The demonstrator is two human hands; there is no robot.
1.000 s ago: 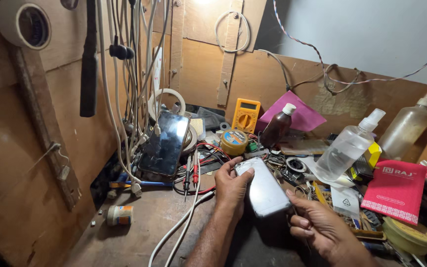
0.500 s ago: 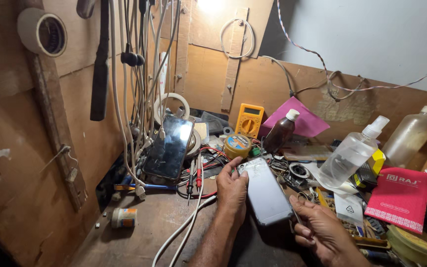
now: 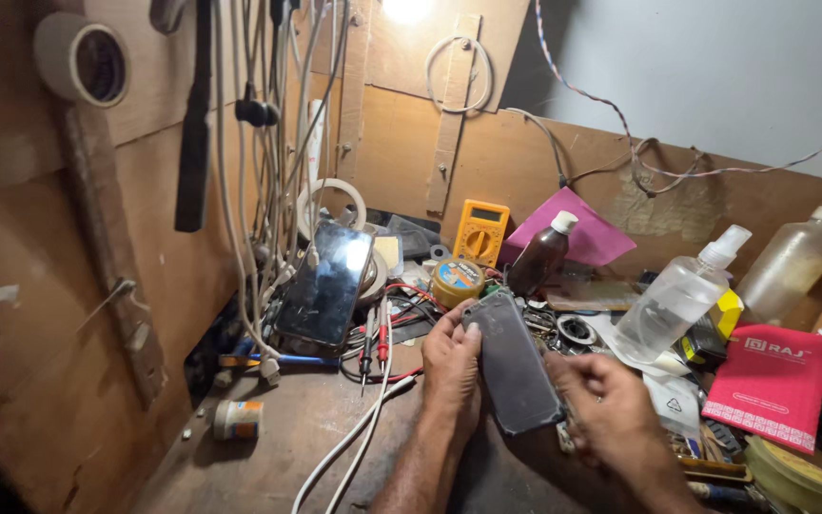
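Cradling a dark, flat, rounded-corner smartphone (image 3: 511,364) above a scuffed brown wooden workbench (image 3: 278,443), the left hand (image 3: 451,366) clamps one long edge while the right hand (image 3: 611,414) closes on the other; the casing looks whole, so any opening work appears unstarted. Nearby lean a second glossy black phone (image 3: 325,284), a clear plastic pump bottle (image 3: 677,297) and a boxy yellow multimeter (image 3: 480,231).
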